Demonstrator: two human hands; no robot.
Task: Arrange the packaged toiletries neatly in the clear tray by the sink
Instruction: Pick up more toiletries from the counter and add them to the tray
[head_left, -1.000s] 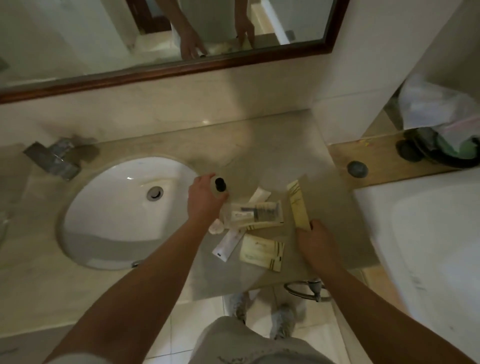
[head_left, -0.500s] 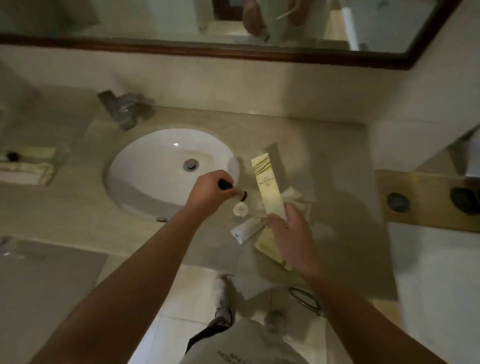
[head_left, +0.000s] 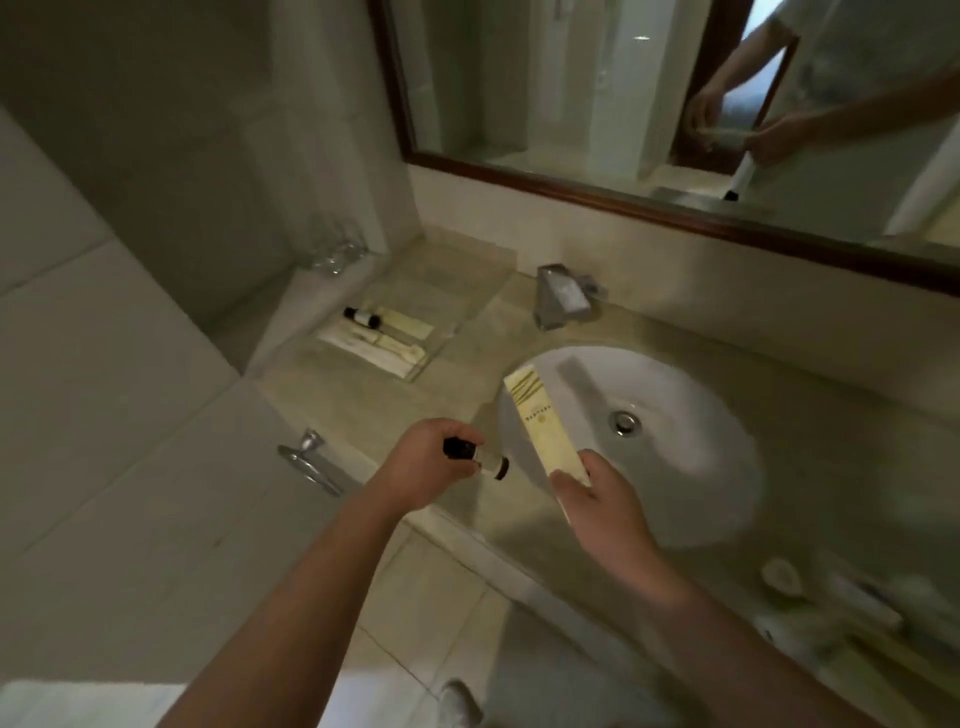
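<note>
Both forearms are showing bare from elbow to wrist, with no watch, band or ring catching the eye on the left hand (head_left: 423, 465) or the right hand (head_left: 597, 512). The mirror (head_left: 571, 93) is giving a second look: the person is wearing a pale, loose short-sleeved top (head_left: 852, 57), its sleeve ending above the elbow. Down at the bottom edge, a light-coloured shoe (head_left: 460, 704) is peeking in, blurred.

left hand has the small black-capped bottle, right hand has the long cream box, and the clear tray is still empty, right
Not quite: the head view shows the clear tray already holds packets and a small bottle. The left hand does hold the small black-capped bottle, the right hand the long cream box.
</note>
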